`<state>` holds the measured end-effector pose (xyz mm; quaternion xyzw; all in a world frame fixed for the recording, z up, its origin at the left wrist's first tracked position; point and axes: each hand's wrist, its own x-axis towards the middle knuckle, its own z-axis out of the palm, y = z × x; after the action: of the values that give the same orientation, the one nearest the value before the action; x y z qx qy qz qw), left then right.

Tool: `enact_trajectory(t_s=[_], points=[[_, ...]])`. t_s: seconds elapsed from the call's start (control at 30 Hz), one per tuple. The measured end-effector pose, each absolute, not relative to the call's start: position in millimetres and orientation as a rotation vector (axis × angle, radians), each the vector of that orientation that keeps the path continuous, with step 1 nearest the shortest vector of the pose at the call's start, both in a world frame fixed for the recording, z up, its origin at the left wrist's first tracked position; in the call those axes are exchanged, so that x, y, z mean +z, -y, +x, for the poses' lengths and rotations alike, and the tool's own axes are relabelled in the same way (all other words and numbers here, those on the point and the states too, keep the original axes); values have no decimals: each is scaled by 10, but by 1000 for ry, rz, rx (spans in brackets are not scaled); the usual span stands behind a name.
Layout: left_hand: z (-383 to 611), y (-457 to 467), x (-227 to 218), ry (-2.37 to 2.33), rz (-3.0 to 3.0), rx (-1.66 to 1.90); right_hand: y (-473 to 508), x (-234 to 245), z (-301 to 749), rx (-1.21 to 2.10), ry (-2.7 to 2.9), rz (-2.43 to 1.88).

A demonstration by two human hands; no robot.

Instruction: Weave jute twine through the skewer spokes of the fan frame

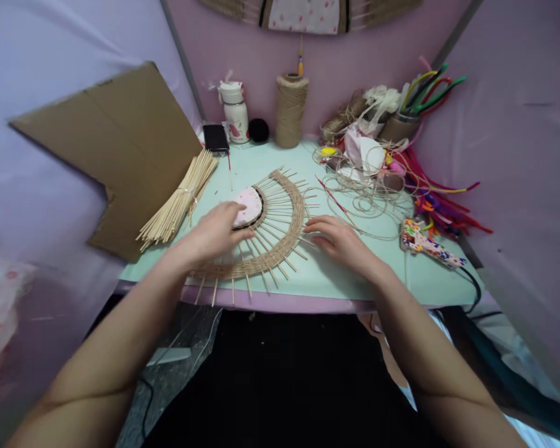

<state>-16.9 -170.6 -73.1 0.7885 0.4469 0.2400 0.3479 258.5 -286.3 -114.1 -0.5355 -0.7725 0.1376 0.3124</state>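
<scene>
A half-round woven fan (296, 211) lies on the table. Thin sticks spread out from its pink-dotted fabric centre (248, 206), crossed by a wide outer band of brown twine. My left hand (217, 230) rests over the left part of the fan, fingertips on the fabric and thumb held apart above the sticks. At the band's right edge is my right hand (338, 239), its fingers curved and apart near the stick ends. Whether it touches a stick is hard to tell.
A bundle of sticks (180, 199) lies left beside a cardboard sheet (135, 137). Behind stand a white bottle (236, 115) and a twine spool (291, 112), near a phone (215, 137). Loose twine (354, 186), pipe cleaners (448, 193) and a patterned glue gun (429, 244) lie right.
</scene>
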Motion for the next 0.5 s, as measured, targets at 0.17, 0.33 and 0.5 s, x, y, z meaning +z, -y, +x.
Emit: enact_trajectory(t_s=[0.17,0.33,0.5], points=[[-52,2304,-991,-1073,2230,637,2813,-1298,2578,347,2049,-1400],[27,2078,-1033,-1213,2345,665,2775,-1365,2584,202,1953,-1486],[-68,1457,-864,-1520,2332,413,2696,-1296,2679,178,1783,-1763]])
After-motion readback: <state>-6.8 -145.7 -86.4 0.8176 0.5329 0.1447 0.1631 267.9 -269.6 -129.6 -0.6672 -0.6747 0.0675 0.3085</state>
